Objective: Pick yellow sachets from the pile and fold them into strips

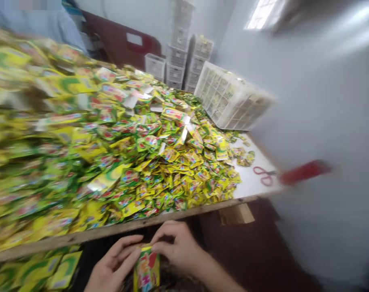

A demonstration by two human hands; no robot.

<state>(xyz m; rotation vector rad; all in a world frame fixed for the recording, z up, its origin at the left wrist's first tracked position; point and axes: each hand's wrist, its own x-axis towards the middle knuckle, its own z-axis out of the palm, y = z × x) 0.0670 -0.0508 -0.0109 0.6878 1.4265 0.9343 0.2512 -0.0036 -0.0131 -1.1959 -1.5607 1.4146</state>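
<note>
Below the table's front edge, a small yellow-and-green printed packet (147, 268) with a red fruit picture is held upright between my two hands. My left hand (116, 261) has its thumb and fingers closed at the packet's upper left side. At the upper right corner, my right hand (175, 245) pinches the packet between thumb and index finger. A heap of similar packets (172, 156), green and yellow, spreads over the table just beyond my hands, with flat yellow boxes (109, 177) lying among them.
Red-handled scissors (263, 176) lie on the white tabletop at right, near a blurred red object (304, 172). A white crate (220, 95) leans tilted at the far corner. Stacked crates (175, 61) stand behind. A person's blue sleeve (70, 30) shows at upper left. More boxes (64, 269) lie below the table edge.
</note>
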